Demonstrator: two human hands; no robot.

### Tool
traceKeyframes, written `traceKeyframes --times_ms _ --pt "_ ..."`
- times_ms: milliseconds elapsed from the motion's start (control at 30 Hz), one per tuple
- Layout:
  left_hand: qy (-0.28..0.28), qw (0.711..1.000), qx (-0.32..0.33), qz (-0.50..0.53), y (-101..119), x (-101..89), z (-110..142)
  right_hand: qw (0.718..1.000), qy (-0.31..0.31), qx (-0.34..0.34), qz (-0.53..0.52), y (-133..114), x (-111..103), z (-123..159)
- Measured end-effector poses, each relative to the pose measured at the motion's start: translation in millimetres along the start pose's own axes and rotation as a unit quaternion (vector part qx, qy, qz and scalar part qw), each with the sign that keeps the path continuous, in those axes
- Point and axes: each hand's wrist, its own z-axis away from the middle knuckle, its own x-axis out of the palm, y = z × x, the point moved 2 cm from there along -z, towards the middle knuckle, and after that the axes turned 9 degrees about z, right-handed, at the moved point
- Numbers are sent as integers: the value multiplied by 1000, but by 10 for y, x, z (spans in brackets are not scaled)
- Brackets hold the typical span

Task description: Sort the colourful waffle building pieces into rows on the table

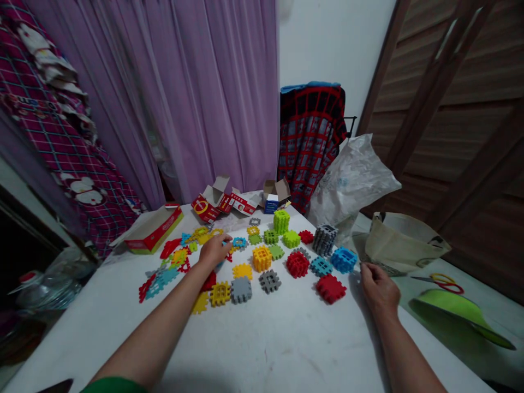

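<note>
- The left hand [213,252] sits over the loose heap of coloured interlocking waffle-block pieces [170,270], at the left-centre of the white counter [262,349]. Its fingers [223,240] curve down at the heap's right edge, and a blue piece shows just under the palm; I cannot tell whether they grip it.
- The right hand [379,289] rests near the counter's right edge, just beyond the red tile [331,288] and the blue cube [343,260]. Its fingers [366,271] are loosely spread and hold nothing visible.
- Between the hands stand finished shapes, set apart: a green tower [281,221], a grey stack [325,240], a red cube [297,264] and an orange cube [262,258].
- Flat grey [240,290] and yellow tiles [220,293] lie nearest the person, with gaps that leave each piece easy to reach.
- Opened cardboard boxes [216,199] lie at the far edge; a red-and-white box [153,229] sits at the left.
- Right of the counter are a canvas tote bag [403,243], scissors [440,283] and a green visor [458,314].
</note>
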Motion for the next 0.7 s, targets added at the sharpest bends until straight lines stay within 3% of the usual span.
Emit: traceKeyframes --times_ms 133,267,533,700 --pt "-63 987 36 -141 -26 154 -160 1000 0 4 3 7 9 -7" --pt "-99 972 56 -205 61 308 -241 1000 -3 8 4 4 3 -3" --pt "-105 970 67 -208 54 299 -250 1000 -7 17 0 -2 -12 3" --pt "-45 987 113 -108 93 195 -64 1000 4 11 -2 1 -5 10"
